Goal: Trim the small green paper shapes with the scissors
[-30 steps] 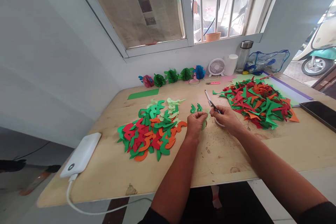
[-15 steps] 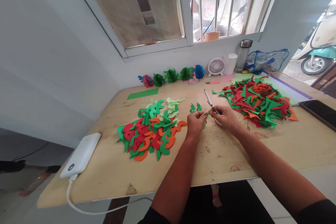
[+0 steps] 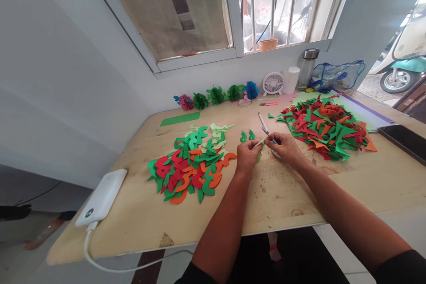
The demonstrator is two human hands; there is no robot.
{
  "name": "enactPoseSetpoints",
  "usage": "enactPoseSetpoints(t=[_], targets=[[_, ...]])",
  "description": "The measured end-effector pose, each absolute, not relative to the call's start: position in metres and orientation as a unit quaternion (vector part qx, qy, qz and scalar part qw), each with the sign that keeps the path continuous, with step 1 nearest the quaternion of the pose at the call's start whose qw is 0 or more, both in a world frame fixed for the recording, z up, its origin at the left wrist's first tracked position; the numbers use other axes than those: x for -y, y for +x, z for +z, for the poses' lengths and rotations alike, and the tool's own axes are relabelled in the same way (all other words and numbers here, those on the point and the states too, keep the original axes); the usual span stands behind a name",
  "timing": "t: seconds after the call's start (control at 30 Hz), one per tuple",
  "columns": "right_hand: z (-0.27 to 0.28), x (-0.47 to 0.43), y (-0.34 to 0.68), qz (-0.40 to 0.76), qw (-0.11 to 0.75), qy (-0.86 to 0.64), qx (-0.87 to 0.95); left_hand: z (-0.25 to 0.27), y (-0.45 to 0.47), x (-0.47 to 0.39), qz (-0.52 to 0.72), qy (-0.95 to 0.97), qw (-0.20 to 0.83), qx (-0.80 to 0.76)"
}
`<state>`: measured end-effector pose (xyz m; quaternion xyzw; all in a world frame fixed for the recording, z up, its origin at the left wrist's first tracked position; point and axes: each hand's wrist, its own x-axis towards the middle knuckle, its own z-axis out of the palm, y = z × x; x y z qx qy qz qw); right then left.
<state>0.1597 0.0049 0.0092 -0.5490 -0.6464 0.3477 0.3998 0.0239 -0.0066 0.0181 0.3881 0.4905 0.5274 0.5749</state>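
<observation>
Pale-green paper (image 3: 258,158) is pinched in a person's left hand (image 3: 246,155) over a wooden table (image 3: 140,222); the right hand (image 3: 285,147) grips scissors (image 3: 275,154) beside it — curved cut-outs (image 3: 181,175) lie left, scraps (image 3: 333,126) right.

Left hand (image 3: 247,156) pinched, left forearm (image 3: 226,217) toward one o'clock; right hand (image 3: 285,148) curled just beside, right forearm (image 3: 346,211) toward ten.

Bright barred window (image 3: 258,9) above a wooden table (image 3: 140,226)
A pale wall (image 3: 66,35) surrounds the window; right of it stands a scooter (image 3: 408,49); well below its left, a dim, perhaps tiled floor (image 3: 16,250).
</observation>
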Motion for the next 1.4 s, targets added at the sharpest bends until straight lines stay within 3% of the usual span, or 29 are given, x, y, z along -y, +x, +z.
enactPoseSetpoints(t=[1.4], targets=[[0.012, -0.004, 0.16, 0.331, 0.385, -0.556, 0.658, 0.008, 0.024, 0.004, 0.525, 0.421, 0.555, -0.488]])
